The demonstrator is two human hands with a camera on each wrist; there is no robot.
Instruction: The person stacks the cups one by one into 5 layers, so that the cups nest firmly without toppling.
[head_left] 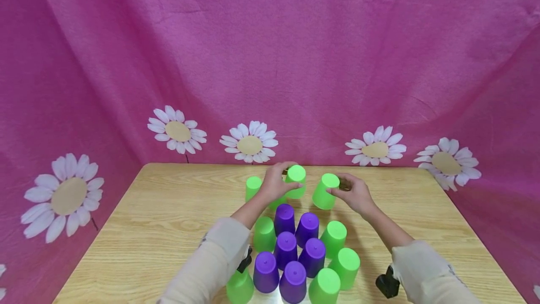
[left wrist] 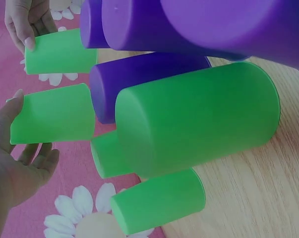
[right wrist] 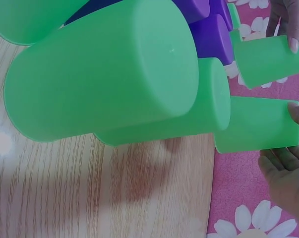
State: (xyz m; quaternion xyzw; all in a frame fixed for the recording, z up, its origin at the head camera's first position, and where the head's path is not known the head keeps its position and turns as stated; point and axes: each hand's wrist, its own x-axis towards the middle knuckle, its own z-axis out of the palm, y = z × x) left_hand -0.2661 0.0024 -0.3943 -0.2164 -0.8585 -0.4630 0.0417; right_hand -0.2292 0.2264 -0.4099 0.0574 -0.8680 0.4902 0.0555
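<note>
My left hand [head_left: 274, 184] grips an upside-down green cup [head_left: 296, 183], its thumb on the near side. To its right, my right hand [head_left: 356, 195] holds another upside-down green cup [head_left: 324, 193] between thumb and fingers. In the left wrist view both held cups [left wrist: 55, 114] appear raised, with pink cloth behind them. A gap separates the two. Nearer me, several purple cups [head_left: 286, 248] stand upside down in a cluster. Green cups flank them, such as one on the left [head_left: 264, 233] and one on the right [head_left: 345, 267]. My left hand partly hides a green cup [head_left: 278, 202] behind the cluster.
A light wooden table [head_left: 160, 229] carries everything. One green cup [head_left: 253, 188] stands at the back left of the group, another [head_left: 239, 289] at the front left under my forearm. Pink cloth [head_left: 270, 60] with white daisies hangs behind the table and at both sides.
</note>
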